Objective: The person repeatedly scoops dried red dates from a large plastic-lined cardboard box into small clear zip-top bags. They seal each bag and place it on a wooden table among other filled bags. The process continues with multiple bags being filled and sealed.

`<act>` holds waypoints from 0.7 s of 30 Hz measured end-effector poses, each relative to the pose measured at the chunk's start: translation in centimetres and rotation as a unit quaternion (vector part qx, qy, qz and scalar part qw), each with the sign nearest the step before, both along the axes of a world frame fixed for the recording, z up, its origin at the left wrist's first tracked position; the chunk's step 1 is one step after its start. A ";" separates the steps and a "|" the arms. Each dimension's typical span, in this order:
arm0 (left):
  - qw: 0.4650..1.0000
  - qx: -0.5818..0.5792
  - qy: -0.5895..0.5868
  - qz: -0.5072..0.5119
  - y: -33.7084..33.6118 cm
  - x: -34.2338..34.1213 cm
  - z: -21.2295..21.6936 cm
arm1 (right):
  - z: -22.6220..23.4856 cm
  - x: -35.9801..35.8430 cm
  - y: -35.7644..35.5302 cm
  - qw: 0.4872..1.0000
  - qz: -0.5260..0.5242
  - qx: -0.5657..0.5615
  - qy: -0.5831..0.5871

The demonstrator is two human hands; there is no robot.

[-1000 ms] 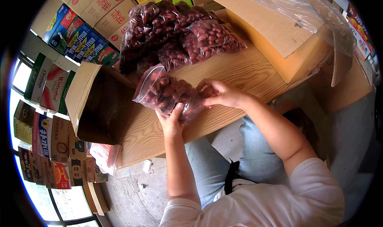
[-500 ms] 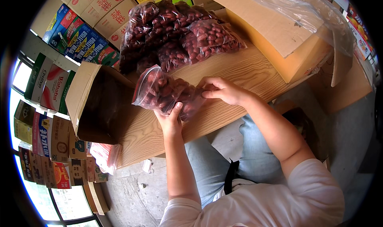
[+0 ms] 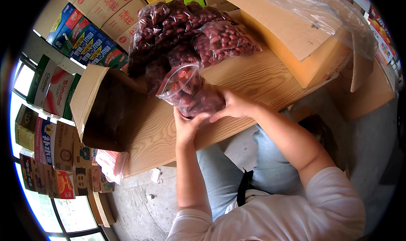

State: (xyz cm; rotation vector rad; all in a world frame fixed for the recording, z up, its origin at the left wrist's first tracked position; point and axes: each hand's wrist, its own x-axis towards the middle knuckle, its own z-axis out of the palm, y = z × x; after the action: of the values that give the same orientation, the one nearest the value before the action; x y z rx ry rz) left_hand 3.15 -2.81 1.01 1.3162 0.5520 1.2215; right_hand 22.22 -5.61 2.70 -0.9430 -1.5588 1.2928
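Observation:
A clear zip bag of dark red dates (image 3: 192, 95) is held above the near edge of the wooden table (image 3: 262, 71). My left hand (image 3: 188, 124) grips its lower near side, thumb across the plastic. On the bag's right side, my right hand (image 3: 232, 105) presses with fingers partly hidden behind it and its thumb close to the left thumb. The bag's zip end, with a red line, points to the upper left. Behind it lies a heap of filled bags of dates (image 3: 182, 29).
An open cardboard box (image 3: 91, 101) stands at the table's left end, beside a stack of flat empty zip bags (image 3: 111, 162). A large carton (image 3: 283, 33) with clear plastic sheeting (image 3: 313, 12) is at the right. Stacked cartons (image 3: 105, 8) line the back.
The bag has turned more upright and shifted slightly right. My right hand has moved from the bag's far right end down around its side, closer to my left hand.

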 end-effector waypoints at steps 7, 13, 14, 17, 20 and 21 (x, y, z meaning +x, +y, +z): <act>0.998 0.007 0.065 -0.022 0.2 0.5 0.1 | -0.5 0.6 0.3 0.999 -0.045 0.025 0.014; 0.997 -0.022 0.061 -0.028 0.4 0.6 -0.3 | -1.3 1.5 0.2 0.991 -0.036 0.111 -0.059; 0.998 -0.009 0.061 -0.025 0.5 0.6 -0.5 | -1.5 1.4 0.3 0.990 -0.048 0.117 -0.062; 0.997 0.012 0.076 -0.001 0.0 0.8 0.2 | -0.7 1.6 0.4 0.995 -0.034 0.053 -0.075; 0.995 0.067 0.061 -0.031 -0.1 1.1 0.1 | -0.5 1.1 0.1 0.992 -0.089 0.048 -0.069; 0.989 0.093 0.112 -0.016 0.1 1.0 -0.2 | -0.8 1.3 0.3 0.992 -0.092 0.045 -0.069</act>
State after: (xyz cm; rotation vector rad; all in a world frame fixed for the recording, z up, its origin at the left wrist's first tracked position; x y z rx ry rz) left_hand 4.17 -2.69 0.86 1.6281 0.5832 1.1263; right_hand 23.47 -5.35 1.90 -1.1103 -1.5788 1.0390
